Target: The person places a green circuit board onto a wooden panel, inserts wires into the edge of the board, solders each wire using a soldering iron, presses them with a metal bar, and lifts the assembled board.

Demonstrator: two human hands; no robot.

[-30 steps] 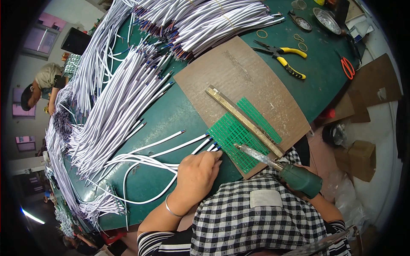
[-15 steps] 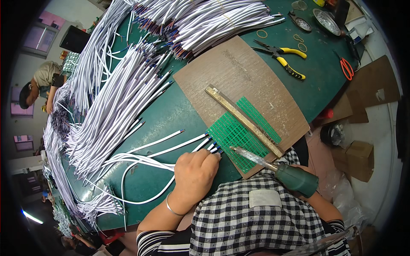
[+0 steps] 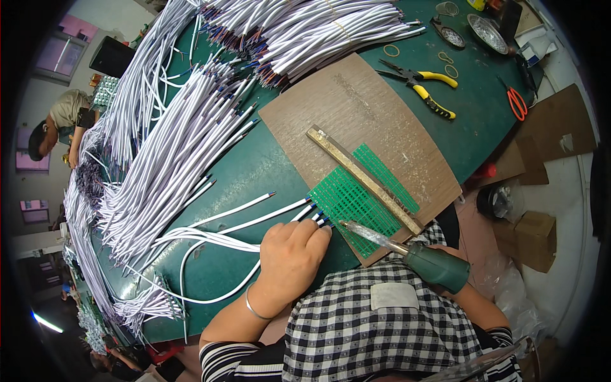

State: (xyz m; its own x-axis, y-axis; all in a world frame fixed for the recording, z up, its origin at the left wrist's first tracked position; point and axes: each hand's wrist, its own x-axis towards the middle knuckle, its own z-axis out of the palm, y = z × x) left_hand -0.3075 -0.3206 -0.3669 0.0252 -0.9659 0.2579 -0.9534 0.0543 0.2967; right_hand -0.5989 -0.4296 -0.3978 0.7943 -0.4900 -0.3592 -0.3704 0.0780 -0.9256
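Since a second ago, the soldering iron [image 3: 439, 266] has shifted a little to the left, bringing its tip closer to the left hand [image 3: 293, 251], which has hardly moved.

Largest of all is the green desk [image 3: 238, 172], with a thick bundle of white cables [image 3: 162, 162] across its left side and another pile [image 3: 331, 32] at the far edge. A brown board [image 3: 356, 121] lies right of the bundle. On the board's near part sits a green panel [image 3: 340, 197], with a metal bar [image 3: 365, 181] lying slantwise across it.

At the panel's left edge are the loose cables [image 3: 216, 237], a few with blue ends at the panel. The left hand's fingers are closed over some of them, palm down; one end pokes out just beyond the fingertips, while other cables run just past the knuckles on the far side. Exactly how the fingertips pinch is hidden. The right hand [image 3: 455, 293] has its fingers wrapped around the iron's green handle, which hides most of them. The iron points left over the panel, its tip just right of the left fingertips; whether it touches cannot be told.

Yellow-handled pliers [image 3: 412, 79] lie right of the board's far end, near a small rubber band [image 3: 391, 50].
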